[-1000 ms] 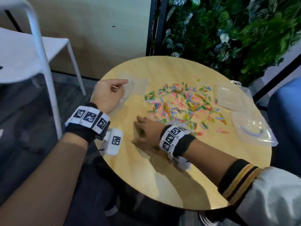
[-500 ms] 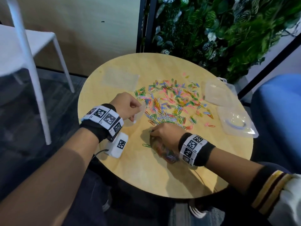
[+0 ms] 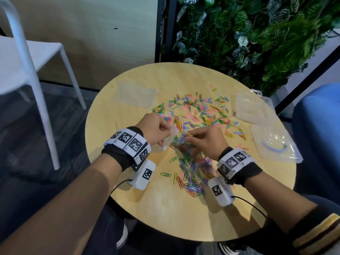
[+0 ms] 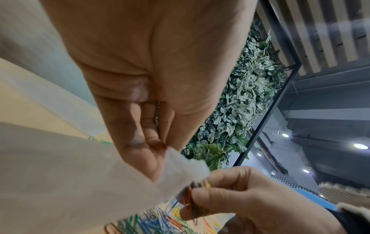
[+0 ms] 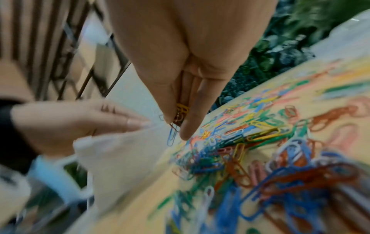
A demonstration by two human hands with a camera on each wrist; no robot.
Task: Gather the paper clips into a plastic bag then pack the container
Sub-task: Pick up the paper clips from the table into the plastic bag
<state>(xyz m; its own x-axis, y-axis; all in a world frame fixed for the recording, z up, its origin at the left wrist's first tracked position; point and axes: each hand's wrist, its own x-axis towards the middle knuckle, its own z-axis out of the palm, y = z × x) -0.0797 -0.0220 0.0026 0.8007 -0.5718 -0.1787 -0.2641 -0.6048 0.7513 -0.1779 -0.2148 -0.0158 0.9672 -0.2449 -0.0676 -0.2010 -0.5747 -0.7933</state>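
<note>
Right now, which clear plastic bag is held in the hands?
The plastic bag pinched by the left hand; the other bag lies flat, far left.

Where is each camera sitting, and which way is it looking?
Head: on the person's head, looking down at the round table; both forearms and hands show.
Left wrist: looks along the left hand pinching the plastic bag.
Right wrist: looks along the right hand pinching paper clips.
Shared: both wrist views show both hands, the bag and the clips.
</note>
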